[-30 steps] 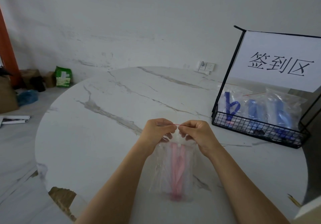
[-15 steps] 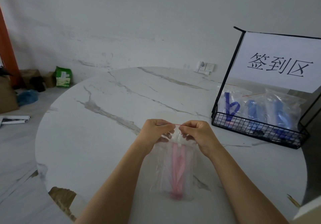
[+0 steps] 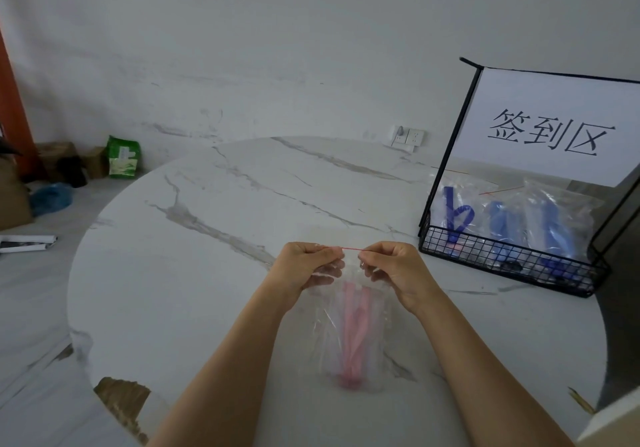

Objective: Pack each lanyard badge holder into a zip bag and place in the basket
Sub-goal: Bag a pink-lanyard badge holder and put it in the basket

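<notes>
Head view: pink lanyard badge holder [image 3: 351, 335] sits inside the zip bag [image 3: 325, 339], held over the table [image 3: 194, 280].
My left hand [image 3: 304, 270] and right hand [image 3: 394, 270] each pinch the red seal strip [image 3: 349, 248], tensioning it for closing; the basket [image 3: 502, 259] stands to my right.

zip bag [image 3: 349, 335]: clear glossy plastic (crinkled) | table [image 3: 214, 238]: smooth marble-look | basket [image 3: 512, 259]: black wire

Hazy pink lanyard [image 3: 350, 337] inside zip bag [image 3: 323, 348]; sign [image 3: 540, 96] past right edge

Round marble table [image 3: 207, 238], plain white wall [image 3: 277, 30], cluttered floor [image 3: 34, 273]
</notes>
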A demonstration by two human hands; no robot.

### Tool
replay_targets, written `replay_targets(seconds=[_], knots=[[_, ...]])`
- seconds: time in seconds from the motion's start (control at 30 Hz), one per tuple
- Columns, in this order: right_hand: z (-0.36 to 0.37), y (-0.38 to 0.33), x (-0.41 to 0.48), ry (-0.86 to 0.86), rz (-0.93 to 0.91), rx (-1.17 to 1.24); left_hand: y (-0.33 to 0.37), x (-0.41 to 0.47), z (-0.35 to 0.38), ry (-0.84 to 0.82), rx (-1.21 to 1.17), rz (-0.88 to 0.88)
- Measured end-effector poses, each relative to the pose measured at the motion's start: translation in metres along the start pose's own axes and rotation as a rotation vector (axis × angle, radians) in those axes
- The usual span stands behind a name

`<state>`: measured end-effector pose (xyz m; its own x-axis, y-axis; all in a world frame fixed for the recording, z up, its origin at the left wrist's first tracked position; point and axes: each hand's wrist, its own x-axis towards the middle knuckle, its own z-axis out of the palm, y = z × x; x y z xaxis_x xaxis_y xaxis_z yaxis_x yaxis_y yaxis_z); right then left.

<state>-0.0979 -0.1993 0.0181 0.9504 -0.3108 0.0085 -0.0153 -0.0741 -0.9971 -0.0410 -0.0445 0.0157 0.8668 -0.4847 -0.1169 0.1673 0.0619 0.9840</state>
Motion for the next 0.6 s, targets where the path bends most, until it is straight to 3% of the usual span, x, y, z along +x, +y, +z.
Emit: replay_targets(seconds=[0.17,0.33,0.5,0.6], knots=[[-0.006,-0.001,0.003,0.09,0.013,0.23,0.0,-0.001,0.0,-0.112,0.07,-0.092],[-0.01,-0.002,0.006,0.226,0.072,0.36,-0.009,0.001,0.003,-0.173,0.27,-0.026],[-0.006,-0.001,0.005,0.055,0.102,0.258,-0.009,0.007,0.0,0.031,0.093,0.045],[-0.002,0.0,0.002,-0.019,0.075,0.159,-0.011,0.01,-0.002,0.067,0.029,0.081]])
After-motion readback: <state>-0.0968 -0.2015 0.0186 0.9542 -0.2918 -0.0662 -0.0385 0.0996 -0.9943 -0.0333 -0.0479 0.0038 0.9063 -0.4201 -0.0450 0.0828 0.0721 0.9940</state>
